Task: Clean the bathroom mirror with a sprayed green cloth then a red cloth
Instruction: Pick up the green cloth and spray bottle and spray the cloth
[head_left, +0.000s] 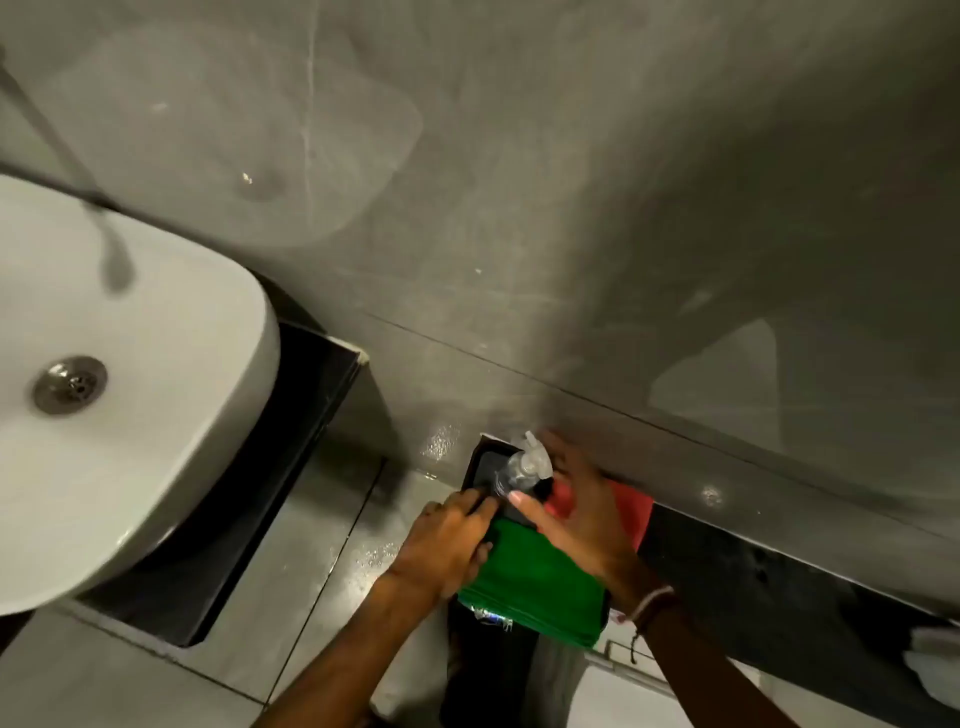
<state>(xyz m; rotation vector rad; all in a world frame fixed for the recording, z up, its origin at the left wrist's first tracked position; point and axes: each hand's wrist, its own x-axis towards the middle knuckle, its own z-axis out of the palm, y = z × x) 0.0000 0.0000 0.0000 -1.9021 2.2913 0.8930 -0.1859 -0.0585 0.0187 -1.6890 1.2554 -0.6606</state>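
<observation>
Both hands work over a small black bin (480, 467) standing low against the grey wall, right of the white washbasin (130, 405). The left hand (447, 545) presses its fingers on the green cloth (540, 582), folded on the bin's near side. The right hand (576, 509) hovers, fingers spread, beside a clear spray bottle (519, 470) (whether it grips the bottle I cannot tell). The red cloth (631, 512) lies under that hand, against the wall.
</observation>
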